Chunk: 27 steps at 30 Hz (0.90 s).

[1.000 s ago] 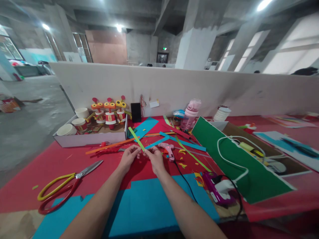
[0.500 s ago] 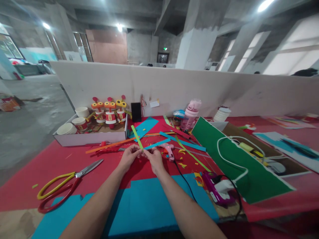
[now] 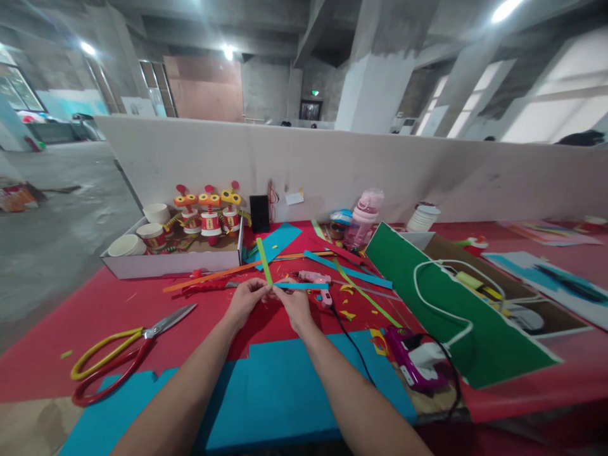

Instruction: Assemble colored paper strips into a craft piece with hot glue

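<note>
My left hand (image 3: 247, 301) and my right hand (image 3: 295, 308) meet over the middle of the red table, fingertips pinched together. Between them the ends of two narrow paper strips come together. A light green strip (image 3: 264, 261) points up and away from the pinch, while a blue strip (image 3: 306, 286) runs out to the right, above the right hand. The fingers hide how the ends are joined. Just beyond the blue strip lies a pink glue gun (image 3: 325, 295), its black cord trailing toward me.
Large scissors (image 3: 154, 330) lie at left, blades partly apart. A white tray (image 3: 175, 266) at back left bears paper cups and several cup figures. To the right are a purple power strip (image 3: 413, 367) and a green-sided box (image 3: 441, 316). Blue card (image 3: 285, 386) covers the front edge.
The blue strip has swung from slanting up to the right to nearly level, now crossing the glue gun. The green strip stands more upright. Both hands keep nearly the same place.
</note>
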Each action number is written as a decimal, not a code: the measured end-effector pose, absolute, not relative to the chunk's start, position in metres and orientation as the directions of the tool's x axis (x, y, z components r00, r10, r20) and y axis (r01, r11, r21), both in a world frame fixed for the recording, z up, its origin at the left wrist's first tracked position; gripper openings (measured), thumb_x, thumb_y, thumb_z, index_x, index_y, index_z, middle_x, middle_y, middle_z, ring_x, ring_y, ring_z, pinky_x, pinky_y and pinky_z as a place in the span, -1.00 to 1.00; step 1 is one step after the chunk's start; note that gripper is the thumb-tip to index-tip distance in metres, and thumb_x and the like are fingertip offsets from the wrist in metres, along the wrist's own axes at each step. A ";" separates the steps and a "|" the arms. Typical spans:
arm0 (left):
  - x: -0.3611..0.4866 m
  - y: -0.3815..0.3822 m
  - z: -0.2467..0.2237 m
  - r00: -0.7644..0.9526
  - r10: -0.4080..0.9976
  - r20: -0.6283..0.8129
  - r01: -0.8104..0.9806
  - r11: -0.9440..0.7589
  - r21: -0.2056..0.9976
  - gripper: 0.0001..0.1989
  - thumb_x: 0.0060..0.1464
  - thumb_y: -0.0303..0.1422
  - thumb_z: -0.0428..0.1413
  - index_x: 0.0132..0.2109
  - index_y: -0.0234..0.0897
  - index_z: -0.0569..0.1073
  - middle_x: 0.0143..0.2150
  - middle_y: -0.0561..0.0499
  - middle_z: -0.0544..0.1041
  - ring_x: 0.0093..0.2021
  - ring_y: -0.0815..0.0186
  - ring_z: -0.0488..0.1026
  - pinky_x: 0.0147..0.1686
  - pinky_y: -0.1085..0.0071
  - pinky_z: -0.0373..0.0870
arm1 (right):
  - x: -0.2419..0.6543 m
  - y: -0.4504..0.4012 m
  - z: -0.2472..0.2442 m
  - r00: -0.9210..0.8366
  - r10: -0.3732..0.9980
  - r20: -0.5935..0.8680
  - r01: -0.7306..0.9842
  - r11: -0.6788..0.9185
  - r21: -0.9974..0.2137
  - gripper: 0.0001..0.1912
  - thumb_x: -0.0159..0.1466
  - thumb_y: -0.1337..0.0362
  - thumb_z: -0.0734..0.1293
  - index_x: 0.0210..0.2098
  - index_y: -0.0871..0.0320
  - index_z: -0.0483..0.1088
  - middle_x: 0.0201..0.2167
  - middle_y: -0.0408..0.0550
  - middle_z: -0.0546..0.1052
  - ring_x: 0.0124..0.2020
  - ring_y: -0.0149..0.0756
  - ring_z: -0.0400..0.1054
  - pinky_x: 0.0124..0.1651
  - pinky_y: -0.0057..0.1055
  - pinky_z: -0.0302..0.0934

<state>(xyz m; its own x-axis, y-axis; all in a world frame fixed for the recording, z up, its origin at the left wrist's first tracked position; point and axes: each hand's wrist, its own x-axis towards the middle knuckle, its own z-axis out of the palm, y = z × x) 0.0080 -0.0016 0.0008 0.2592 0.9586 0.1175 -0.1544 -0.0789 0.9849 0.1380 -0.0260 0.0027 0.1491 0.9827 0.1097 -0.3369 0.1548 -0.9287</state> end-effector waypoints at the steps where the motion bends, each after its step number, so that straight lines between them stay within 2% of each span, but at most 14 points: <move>1: 0.008 -0.001 0.000 0.260 0.958 0.119 -0.153 -0.081 0.985 -0.74 -0.09 -0.22 0.22 -0.42 -0.36 0.44 -0.56 0.03 0.44 -0.56 0.43 0.31 -0.53 0.51 0.26 | 0.138 -0.026 0.001 0.143 0.984 0.109 -0.336 0.152 -0.929 -0.76 -0.07 0.20 0.45 -0.50 0.15 0.34 -0.58 -0.22 0.46 -0.51 -0.33 0.42 -0.28 -0.32 0.39; 7: 0.005 0.002 0.000 0.194 0.976 0.097 -0.189 -0.060 0.980 -0.75 -0.13 -0.23 0.24 -0.44 -0.36 0.44 -0.58 0.06 0.41 -0.58 0.45 0.30 -0.55 0.52 0.26 | 0.139 -0.024 -0.002 0.007 0.997 0.072 -0.393 0.069 -0.917 -0.77 -0.05 0.19 0.44 -0.44 0.18 0.41 -0.52 -0.14 0.50 -0.44 -0.29 0.44 -0.22 -0.28 0.36; 16: 0.006 -0.001 0.003 0.182 0.980 0.080 -0.215 -0.040 0.976 -0.74 -0.16 -0.24 0.26 -0.43 -0.37 0.44 -0.57 0.05 0.43 -0.60 0.47 0.29 -0.57 0.53 0.25 | 0.140 -0.023 0.000 -0.013 1.000 -0.008 -0.531 -0.014 -0.847 -0.71 -0.09 0.18 0.48 -0.43 0.17 0.40 -0.54 -0.15 0.48 -0.49 -0.37 0.40 -0.31 -0.37 0.34; 23: 0.008 -0.002 0.004 0.174 0.981 0.091 -0.182 -0.059 0.981 -0.76 -0.18 -0.26 0.26 -0.46 -0.35 0.43 -0.59 0.06 0.43 -0.60 0.45 0.32 -0.56 0.54 0.24 | 0.139 -0.022 0.001 -0.020 1.000 0.004 -0.481 -0.006 -0.877 -0.70 -0.09 0.13 0.48 -0.46 0.17 0.39 -0.56 -0.18 0.46 -0.53 -0.42 0.36 -0.39 -0.46 0.31; 27: 0.008 -0.001 0.003 0.141 0.987 0.071 -0.154 -0.049 0.987 -0.75 -0.21 -0.25 0.27 -0.47 -0.34 0.43 -0.60 0.08 0.43 -0.59 0.44 0.32 -0.55 0.53 0.23 | 0.139 -0.023 0.001 -0.011 1.000 -0.002 -0.492 -0.007 -0.871 -0.72 -0.09 0.17 0.48 -0.47 0.17 0.38 -0.54 -0.21 0.45 -0.50 -0.45 0.37 -0.37 -0.49 0.32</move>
<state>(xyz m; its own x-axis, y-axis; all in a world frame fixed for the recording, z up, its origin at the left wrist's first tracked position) 0.0083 -0.0010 0.0035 0.1412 0.9874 0.0707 -0.1536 -0.0487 0.9869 0.1394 -0.0230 0.0010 -0.0111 0.9999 -0.0021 -0.4919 -0.0073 -0.8706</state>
